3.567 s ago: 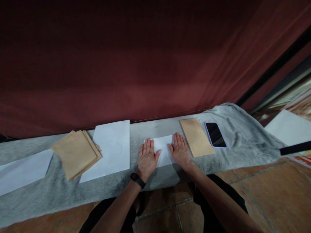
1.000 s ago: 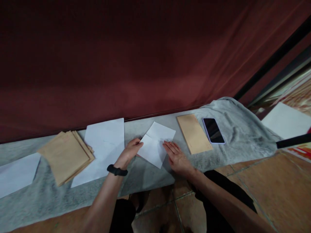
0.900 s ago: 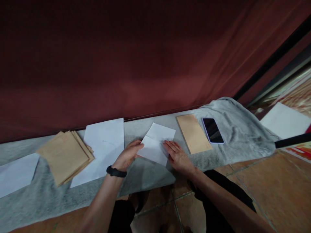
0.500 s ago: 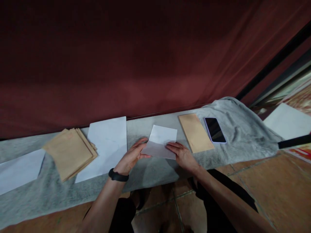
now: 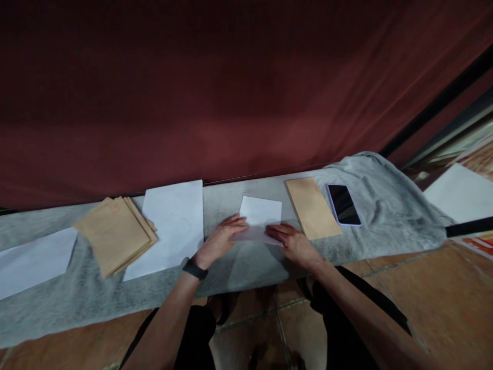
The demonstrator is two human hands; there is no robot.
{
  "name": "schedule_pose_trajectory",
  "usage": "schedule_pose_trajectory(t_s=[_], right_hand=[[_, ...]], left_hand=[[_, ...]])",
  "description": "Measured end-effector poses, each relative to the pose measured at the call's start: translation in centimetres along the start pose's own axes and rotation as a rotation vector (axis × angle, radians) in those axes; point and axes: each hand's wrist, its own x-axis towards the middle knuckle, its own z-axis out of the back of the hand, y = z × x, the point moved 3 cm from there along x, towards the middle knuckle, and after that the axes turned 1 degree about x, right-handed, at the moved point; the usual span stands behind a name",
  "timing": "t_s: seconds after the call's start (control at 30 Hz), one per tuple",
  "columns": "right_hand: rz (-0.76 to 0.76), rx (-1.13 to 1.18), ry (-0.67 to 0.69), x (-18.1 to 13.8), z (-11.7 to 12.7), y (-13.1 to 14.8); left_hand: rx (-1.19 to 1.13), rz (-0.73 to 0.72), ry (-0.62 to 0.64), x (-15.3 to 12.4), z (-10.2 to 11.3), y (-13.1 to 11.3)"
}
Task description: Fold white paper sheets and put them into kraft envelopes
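Note:
A small white sheet of paper (image 5: 260, 213) lies on the grey cloth (image 5: 239, 262), its near flap raised and folding toward the far edge. My left hand (image 5: 220, 240), with a black band on the wrist, grips the flap's left side. My right hand (image 5: 295, 242) pinches its right side. Both hands rest low on the cloth in front of me.
A brown envelope (image 5: 311, 207) and a dark phone (image 5: 343, 204) lie right of the paper. A larger white sheet (image 5: 169, 228), a stack of brown envelopes (image 5: 115, 234) and another white sheet (image 5: 33, 262) lie to the left. A dark red curtain (image 5: 215, 92) hangs behind.
The paper was flat under both open palms, then turned and lifted. Its near part has since been folded up toward the far edge, with both hands gripping it.

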Motion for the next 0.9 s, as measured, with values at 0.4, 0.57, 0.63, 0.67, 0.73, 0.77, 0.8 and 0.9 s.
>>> schedule_pose_trajectory(t_s=[0.4, 0.57, 0.63, 0.67, 0.73, 0.77, 0.8, 0.9], right_hand=[[-0.370, 0.222, -0.175, 0.8, 0.3, -1.2], [-0.425, 0.341, -0.232, 1.3, 0.0, -1.9], [-0.453, 0.293, -0.241, 1.3, 0.0, -2.0], [-0.471, 0.247, -0.242, 1.4, 0.0, -2.0], [-0.507, 0.145, -0.229, 1.3, -0.2, -1.8], [-0.525, 0.093, -0.218, 1.3, -0.2, -1.7], [-0.542, 0.044, -0.205, 1.3, -0.3, -1.6], [-0.572, -0.078, -0.168, 1.3, -0.5, -1.3]], left_hand=[[-0.244, 0.299, -0.194, 1.9, -0.1, 1.0], [-0.434, 0.326, -0.245, 2.4, -0.3, 1.5], [-0.427, 0.320, -0.269, 2.4, -0.4, 1.5], [-0.410, 0.317, -0.275, 2.4, -0.5, 1.5], [-0.366, 0.315, -0.279, 2.4, -0.9, 1.5], [-0.345, 0.317, -0.283, 2.4, -1.0, 1.4], [-0.323, 0.321, -0.291, 2.4, -1.2, 1.4], [-0.228, 0.342, -0.323, 2.6, -1.7, 1.2]])
